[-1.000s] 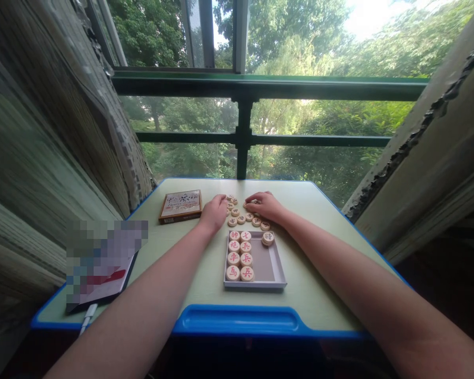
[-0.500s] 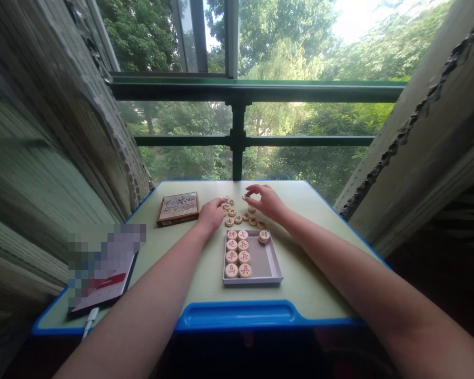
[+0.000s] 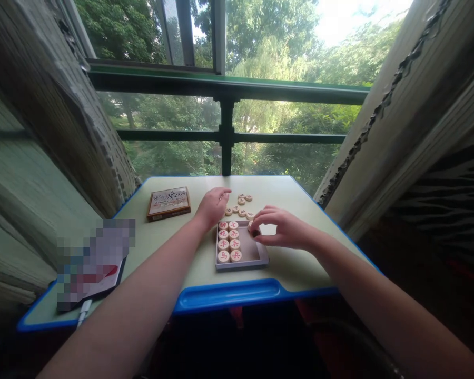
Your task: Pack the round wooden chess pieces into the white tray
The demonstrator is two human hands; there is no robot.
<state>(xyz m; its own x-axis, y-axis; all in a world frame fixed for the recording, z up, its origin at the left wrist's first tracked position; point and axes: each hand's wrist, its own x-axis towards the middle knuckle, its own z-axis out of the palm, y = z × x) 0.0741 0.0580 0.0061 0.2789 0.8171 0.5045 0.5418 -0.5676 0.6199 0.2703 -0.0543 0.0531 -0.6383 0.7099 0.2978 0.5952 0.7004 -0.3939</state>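
Observation:
My right hand (image 3: 282,227) is closed in a pinch over the right side of a shallow box tray (image 3: 242,266). Between its thumb and fingers is a Chinese chess piece (image 3: 255,232), mostly covered by the fingertips. Two columns of round pieces with red characters (image 3: 234,245) fill the tray's left side. My left hand (image 3: 213,206) hovers just behind the tray's far left corner, fingers stretched forward and partly hidden. Beside it, several loose pieces (image 3: 242,212) with dark characters lie on the table, and a few more (image 3: 242,201) sit farther back.
A flat box lid (image 3: 169,203) with printed characters lies at the left of the pale table (image 3: 296,273). A tablet (image 3: 98,268) with a white cable (image 3: 84,311) rests at the near left. A blue groove (image 3: 231,296) runs along the front edge. Window rails and curtains stand behind.
My right hand has come from the loose pieces toward me, to the tray's right side, with a piece in its pinch. My left hand's fingers have lifted and straightened. The view has shifted.

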